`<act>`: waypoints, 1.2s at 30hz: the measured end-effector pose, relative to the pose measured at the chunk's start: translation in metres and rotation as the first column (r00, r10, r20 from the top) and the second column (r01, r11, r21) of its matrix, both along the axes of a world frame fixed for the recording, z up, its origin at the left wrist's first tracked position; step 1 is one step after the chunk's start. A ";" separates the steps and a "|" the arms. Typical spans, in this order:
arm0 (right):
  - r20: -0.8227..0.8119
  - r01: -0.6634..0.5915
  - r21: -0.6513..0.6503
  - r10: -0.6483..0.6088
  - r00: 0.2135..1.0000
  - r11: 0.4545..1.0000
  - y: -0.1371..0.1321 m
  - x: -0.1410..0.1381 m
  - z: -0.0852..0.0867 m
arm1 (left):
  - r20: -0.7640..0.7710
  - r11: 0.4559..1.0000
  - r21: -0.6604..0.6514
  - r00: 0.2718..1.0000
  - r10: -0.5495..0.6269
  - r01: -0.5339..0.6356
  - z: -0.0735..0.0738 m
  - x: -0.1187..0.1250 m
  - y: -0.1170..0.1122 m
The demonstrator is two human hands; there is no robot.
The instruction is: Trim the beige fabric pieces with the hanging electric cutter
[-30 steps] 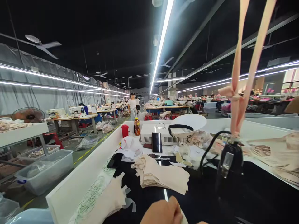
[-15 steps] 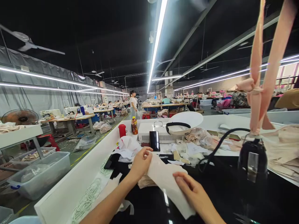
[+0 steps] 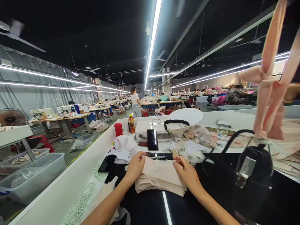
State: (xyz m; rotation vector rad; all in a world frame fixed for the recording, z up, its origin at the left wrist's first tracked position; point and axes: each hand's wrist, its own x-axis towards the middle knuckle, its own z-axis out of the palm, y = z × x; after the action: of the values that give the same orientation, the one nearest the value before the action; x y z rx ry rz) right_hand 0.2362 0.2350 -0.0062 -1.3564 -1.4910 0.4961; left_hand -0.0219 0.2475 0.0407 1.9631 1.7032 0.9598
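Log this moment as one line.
left hand: at left end of cut-fabric stack | right hand: at right end | smartphone: beyond stack

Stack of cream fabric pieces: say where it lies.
In the head view, the stack lies below centre on the black tabletop, between the left hand and right hand.

Fabric stack (image 3: 160, 182) on black tabletop (image 3: 145, 207)

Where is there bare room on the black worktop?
The worktop is bare between left arm and right arm, nearer than the fabric stack, and between right arm and black device. Behind the stack it's crowded: phone, pen, scraps.
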 end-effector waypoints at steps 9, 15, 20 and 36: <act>0.202 -0.141 0.072 0.124 0.972 0.987 -0.029 -0.002 -0.002 | -0.205 0.997 -0.060 0.978 0.027 -0.040 0.009 -0.058 -0.038; 0.215 -0.225 0.092 0.202 0.956 0.970 -0.064 -0.019 0.002 | -0.429 0.969 -0.129 0.893 0.136 -0.210 0.008 -0.144 -0.109; 0.231 -0.341 0.064 0.318 0.920 0.938 -0.087 -0.037 0.008 | -0.453 0.960 -0.153 0.880 0.143 -0.234 -0.018 -0.159 -0.140; 0.229 -0.553 0.021 0.535 0.813 0.833 -0.132 -0.056 0.000 | -0.390 0.952 -0.117 0.894 0.219 -0.284 -0.007 -0.157 -0.170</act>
State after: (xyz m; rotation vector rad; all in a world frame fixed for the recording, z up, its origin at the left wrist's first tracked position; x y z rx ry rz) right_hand 0.1801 0.1025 -0.0058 -0.9148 -2.0734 0.6480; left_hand -0.1792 0.0772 0.0339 1.9312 2.2147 0.5088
